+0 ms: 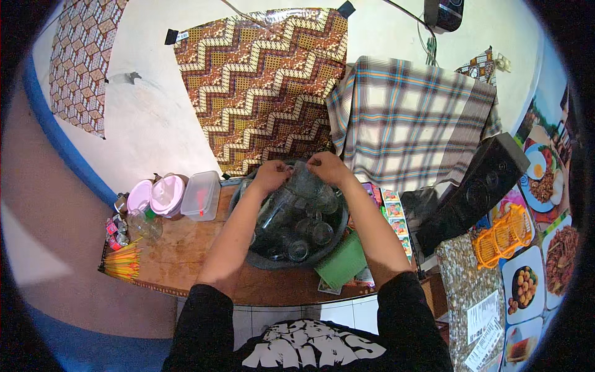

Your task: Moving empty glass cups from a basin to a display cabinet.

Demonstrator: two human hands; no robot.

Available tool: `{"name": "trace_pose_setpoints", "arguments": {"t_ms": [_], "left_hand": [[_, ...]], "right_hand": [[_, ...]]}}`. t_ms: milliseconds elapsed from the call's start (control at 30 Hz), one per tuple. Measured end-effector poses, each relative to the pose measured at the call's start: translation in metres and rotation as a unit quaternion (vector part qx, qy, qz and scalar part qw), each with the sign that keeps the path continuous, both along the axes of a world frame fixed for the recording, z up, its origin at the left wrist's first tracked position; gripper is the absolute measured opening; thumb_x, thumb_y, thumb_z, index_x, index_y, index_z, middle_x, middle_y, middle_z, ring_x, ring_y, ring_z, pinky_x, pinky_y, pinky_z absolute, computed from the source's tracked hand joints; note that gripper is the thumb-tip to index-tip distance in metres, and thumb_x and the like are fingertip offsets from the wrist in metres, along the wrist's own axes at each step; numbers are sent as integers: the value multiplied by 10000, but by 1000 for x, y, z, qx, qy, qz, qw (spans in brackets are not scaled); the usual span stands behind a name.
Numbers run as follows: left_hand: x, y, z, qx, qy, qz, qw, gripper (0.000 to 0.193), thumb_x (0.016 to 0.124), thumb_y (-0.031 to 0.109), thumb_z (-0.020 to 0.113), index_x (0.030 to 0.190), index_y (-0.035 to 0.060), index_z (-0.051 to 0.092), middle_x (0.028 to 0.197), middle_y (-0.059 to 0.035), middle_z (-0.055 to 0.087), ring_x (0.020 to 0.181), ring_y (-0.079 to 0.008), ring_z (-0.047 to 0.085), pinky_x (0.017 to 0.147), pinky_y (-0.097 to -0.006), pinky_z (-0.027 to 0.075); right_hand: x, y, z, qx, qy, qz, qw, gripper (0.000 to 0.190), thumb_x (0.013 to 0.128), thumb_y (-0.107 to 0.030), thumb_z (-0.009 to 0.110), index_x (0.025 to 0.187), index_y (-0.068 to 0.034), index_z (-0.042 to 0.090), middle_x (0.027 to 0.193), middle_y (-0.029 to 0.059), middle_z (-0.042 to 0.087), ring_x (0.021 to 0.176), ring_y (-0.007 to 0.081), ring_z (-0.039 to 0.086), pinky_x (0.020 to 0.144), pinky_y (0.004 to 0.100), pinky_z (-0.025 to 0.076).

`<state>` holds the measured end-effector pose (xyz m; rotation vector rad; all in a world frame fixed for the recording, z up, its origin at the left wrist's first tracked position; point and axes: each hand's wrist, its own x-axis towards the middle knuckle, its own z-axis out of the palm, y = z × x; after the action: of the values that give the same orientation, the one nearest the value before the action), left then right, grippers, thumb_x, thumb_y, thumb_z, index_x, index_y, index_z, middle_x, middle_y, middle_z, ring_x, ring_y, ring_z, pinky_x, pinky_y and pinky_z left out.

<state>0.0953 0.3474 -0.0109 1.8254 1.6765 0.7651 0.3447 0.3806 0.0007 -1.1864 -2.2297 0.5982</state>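
A round black basin (pixel 283 266) stands on the wooden table and holds several clear glasses, one of them a glass mug (pixel 299 250) near its front. Over the basin's far side, my left hand (pixel 274 176) and my right hand (pixel 327 168) pinch the upper edge of a thin, see-through item (pixel 302 176), perhaps a plastic bag; its exact kind cannot be told. My left fingers are at its left corner, my right fingers at its right corner. What lies below it is partly hidden. Both forearms reach in over the basin's sides.
Left on the wooden table (pixel 186 251) are pink round containers (pixel 166 195), a clear plastic box (pixel 201 195) and orange-yellow sticks (pixel 123 262). A green item (pixel 343 260) lies right of the basin, with sachet strips (pixel 396 218) behind. Farther right are a black speaker (pixel 474 190) and an orange plastic basket (pixel 504 237).
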Motion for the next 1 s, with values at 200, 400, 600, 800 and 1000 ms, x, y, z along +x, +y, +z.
{"name": "trace_pose_setpoints", "arguments": {"t_ms": [200, 400, 600, 800, 1000], "left_hand": [[4, 0, 1, -11, -40, 11, 999, 441, 869, 400, 916, 964, -11, 789, 878, -164, 775, 864, -276, 755, 821, -424, 587], [2, -18, 18, 10, 17, 46, 999, 439, 830, 398, 957, 925, 7, 782, 904, -156, 776, 866, -281, 747, 800, -455, 582], [2, -20, 20, 57, -12, 62, 996, 468, 810, 396, 978, 927, 2, 753, 913, -151, 765, 878, -277, 739, 800, -456, 577], [3, -22, 24, 22, -12, 66, 998, 499, 802, 400, 991, 925, 0, 720, 879, -142, 747, 861, -269, 732, 787, -440, 577], [-9, -18, 7, 113, 31, 69, 991, 525, 794, 424, 999, 936, 4, 719, 896, -134, 750, 854, -268, 733, 780, -448, 575]], "right_hand": [[3, 1, -4, -35, 63, 3, 997, 296, 946, -270, 791, 1136, -47, 831, 1103, 198, 815, 1052, 373, 785, 949, 460, 614], [-7, -7, 4, -9, 55, -17, 998, 291, 983, -258, 792, 1151, -21, 809, 1113, 178, 804, 1064, 303, 774, 954, 419, 597], [-7, -4, 4, -4, 63, -5, 998, 280, 996, -260, 779, 1158, -33, 804, 1110, 179, 801, 1036, 333, 767, 946, 438, 592], [-10, -8, -2, -20, 59, -15, 998, 264, 1010, -230, 762, 1184, -35, 802, 1099, 190, 805, 1034, 336, 773, 938, 439, 594], [-15, -9, -2, 32, 77, 10, 997, 235, 1025, -195, 750, 1176, -21, 795, 1066, 182, 808, 1026, 325, 777, 917, 430, 592]]}}
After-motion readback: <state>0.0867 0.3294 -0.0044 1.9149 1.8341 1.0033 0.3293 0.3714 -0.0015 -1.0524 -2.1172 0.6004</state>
